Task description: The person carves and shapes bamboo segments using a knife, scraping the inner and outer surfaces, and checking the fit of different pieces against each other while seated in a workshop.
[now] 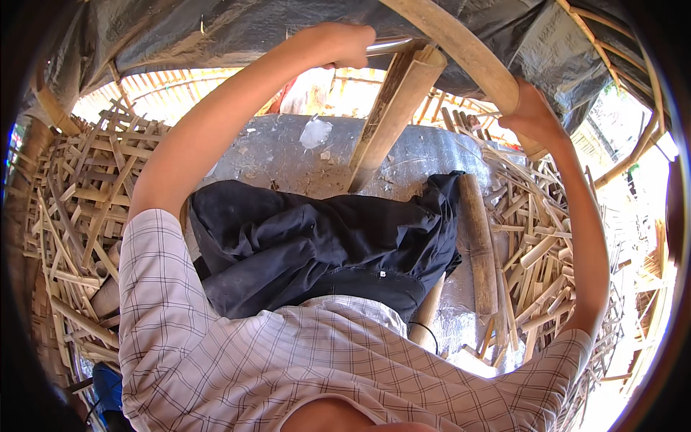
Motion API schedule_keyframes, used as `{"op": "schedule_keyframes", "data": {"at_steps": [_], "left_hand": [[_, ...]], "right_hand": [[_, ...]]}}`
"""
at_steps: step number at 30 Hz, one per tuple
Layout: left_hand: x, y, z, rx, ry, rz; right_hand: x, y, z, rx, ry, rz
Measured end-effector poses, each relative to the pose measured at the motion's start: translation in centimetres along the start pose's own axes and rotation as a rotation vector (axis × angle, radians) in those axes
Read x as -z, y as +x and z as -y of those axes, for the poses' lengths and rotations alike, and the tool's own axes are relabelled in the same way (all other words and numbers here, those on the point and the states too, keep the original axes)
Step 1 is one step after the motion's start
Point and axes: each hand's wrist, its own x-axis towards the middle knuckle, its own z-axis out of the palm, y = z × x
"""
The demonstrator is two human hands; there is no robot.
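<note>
My left hand is raised at the top middle, its fist closed on a knife whose metal blade points right. The handle is hidden inside the fist. The blade meets the upper end of a thick bamboo piece, which stands tilted on the grey ground sheet and shows a split, hollow side. My right hand, at the upper right, has its fingers wrapped around a long bamboo pole. The pole slants up to the top edge, and its lower end sticks out below the hand.
Heaps of split bamboo strips lie at left and right. A bamboo length lies beside my black-clothed legs. Black plastic sheeting hangs overhead. Scraps litter the ground sheet. A blue shoe shows at lower left.
</note>
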Motion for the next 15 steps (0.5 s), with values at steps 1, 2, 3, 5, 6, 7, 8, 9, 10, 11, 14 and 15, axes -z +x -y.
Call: {"op": "schedule_keyframes", "data": {"at_steps": [1, 2, 3, 5, 6, 7, 8, 9, 10, 11, 14, 15], "left_hand": [[0.2, -0.2, -0.1, 0.007, 0.011, 0.018], [0.3, -0.1, -0.5, -0.005, 0.018, 0.03], [0.5, 0.2, -0.8, -0.017, 0.025, 0.041], [0.5, 0.3, -1.0, -0.024, 0.034, 0.047], [0.4, 0.3, -1.0, -0.017, 0.037, 0.041], [0.3, 0.3, -1.0, -0.009, 0.041, 0.035], [0.3, 0.5, -0.9, -0.011, 0.051, 0.032], [0.3, 0.8, -0.4, -0.009, 0.061, 0.029], [0.1, 0.9, 0.0, -0.006, 0.071, 0.027], [0.1, 1.0, -0.3, -0.013, 0.06, 0.028], [0.0, 0.9, 0.2, 0.001, 0.063, 0.054], [0.2, 0.9, 0.4, -0.001, 0.08, 0.069]], "right_hand": [[0.1, 0.6, 0.6, -0.082, -0.094, 0.025], [0.5, 0.8, 0.3, -0.102, -0.074, 0.064], [1.0, 1.0, -0.2, -0.122, -0.055, 0.102], [1.7, 0.4, -0.5, -0.145, -0.059, 0.118], [2.0, -0.1, -0.4, -0.146, -0.081, 0.097], [2.3, -0.5, -0.2, -0.126, -0.122, 0.069], [3.0, -1.0, -0.1, -0.108, -0.17, 0.042], [3.9, -1.4, 0.3, -0.091, -0.186, 0.025], [5.1, -1.5, 0.8, -0.074, -0.202, 0.009], [6.7, -2.0, 1.0, -0.064, -0.226, -0.011], [10.0, -1.6, 3.6, -0.187, -0.283, -0.087], [10.9, -1.4, 3.5, -0.152, -0.317, -0.193]]}}
